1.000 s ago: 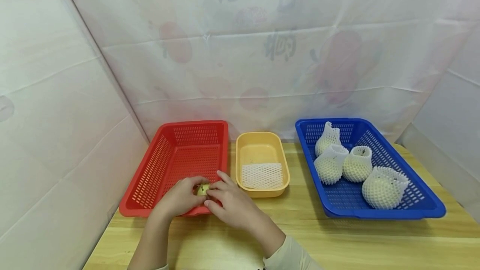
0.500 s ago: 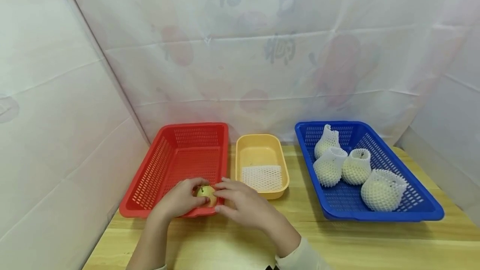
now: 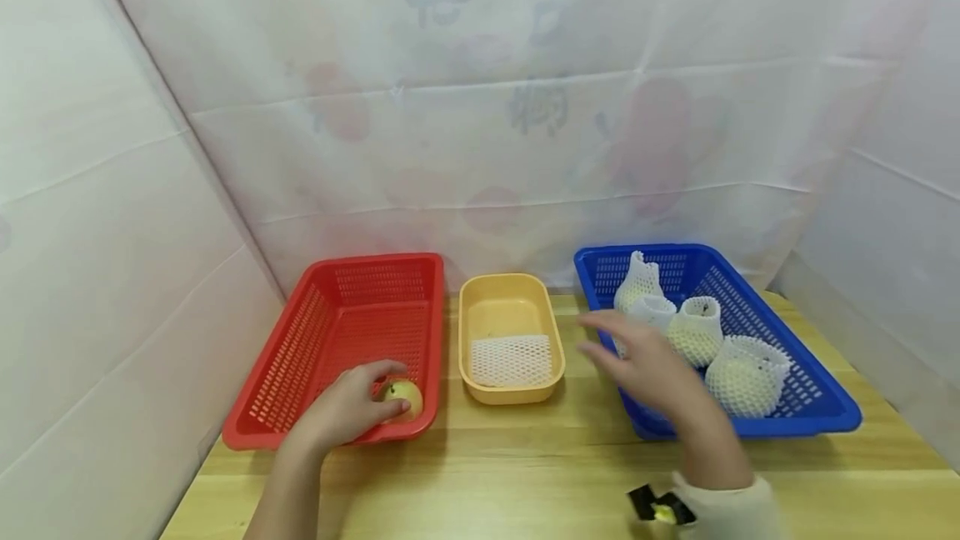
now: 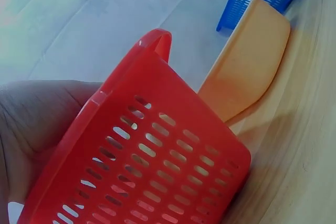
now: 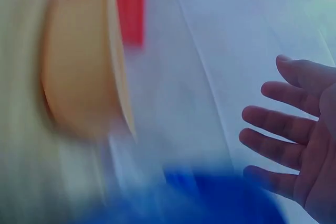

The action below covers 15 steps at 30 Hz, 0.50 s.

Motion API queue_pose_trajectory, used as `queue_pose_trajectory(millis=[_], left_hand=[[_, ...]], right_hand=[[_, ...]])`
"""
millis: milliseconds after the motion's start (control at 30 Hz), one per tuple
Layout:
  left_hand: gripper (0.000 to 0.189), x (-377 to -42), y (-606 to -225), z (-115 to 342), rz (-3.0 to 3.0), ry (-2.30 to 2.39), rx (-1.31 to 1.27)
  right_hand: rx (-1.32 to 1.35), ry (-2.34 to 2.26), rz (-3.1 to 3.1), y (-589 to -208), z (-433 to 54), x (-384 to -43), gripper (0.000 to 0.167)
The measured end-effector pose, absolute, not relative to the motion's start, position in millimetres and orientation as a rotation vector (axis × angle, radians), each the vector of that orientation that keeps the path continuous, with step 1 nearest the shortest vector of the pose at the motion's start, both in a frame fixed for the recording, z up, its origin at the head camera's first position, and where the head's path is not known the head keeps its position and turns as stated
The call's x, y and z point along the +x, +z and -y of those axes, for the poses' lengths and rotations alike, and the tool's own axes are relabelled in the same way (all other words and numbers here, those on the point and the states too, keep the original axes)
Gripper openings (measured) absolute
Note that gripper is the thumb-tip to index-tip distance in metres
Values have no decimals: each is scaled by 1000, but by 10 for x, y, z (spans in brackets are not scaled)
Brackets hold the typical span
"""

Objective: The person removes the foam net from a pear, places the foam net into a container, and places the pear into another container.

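A round yellow-green pear (image 3: 406, 394) with a dark stem sits at the front right corner of the red basket (image 3: 435, 340). My left hand (image 3: 348, 407) holds it from the left, thumb across its front and fingers curved behind it. In the left wrist view the basket wall hides the pear and most of that hand. My right hand (image 3: 648, 361), blurred in the head view, hovers over the left rim of the blue basket (image 3: 795, 427). Its fingers are spread and hold nothing, as the right wrist view shows.
Between the baskets stands a yellow tray (image 3: 502, 307) with a flat white foam net (image 3: 512, 361) inside. Several pears in foam nets (image 3: 746, 377) lie in the blue basket. A black and yellow item (image 3: 662, 511) shows by the right sleeve. White cloth (image 3: 480, 107) hangs behind.
My right hand has left the pear and swung right, past the yellow tray, to the blue basket. The left hand has stayed at the pear. The head view has shifted slightly.
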<state>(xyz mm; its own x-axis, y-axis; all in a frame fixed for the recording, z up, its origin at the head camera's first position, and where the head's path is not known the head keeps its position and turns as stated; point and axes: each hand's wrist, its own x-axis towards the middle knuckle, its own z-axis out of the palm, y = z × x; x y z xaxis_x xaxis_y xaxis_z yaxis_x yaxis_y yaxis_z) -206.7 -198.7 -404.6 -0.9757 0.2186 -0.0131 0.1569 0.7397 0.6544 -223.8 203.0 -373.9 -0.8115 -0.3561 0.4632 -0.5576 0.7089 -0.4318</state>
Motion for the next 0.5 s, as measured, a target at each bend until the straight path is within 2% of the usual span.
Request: queue_pose_trajectory(millis=[100,267,500], left_hand=[[48,-2073,-4008,1977,-2860,1065,326],[47,-2027,-3971,1912,-2958,1112,370],[43,-2067,-3911,1604,-3118,1128,578]], right_hand=[[452,794,2620,-3684,-2567,-2245,43],[113,761,2748,-3712,-3361,-2206,62],[8,767,2895,-3855,-3850,-2170,78]])
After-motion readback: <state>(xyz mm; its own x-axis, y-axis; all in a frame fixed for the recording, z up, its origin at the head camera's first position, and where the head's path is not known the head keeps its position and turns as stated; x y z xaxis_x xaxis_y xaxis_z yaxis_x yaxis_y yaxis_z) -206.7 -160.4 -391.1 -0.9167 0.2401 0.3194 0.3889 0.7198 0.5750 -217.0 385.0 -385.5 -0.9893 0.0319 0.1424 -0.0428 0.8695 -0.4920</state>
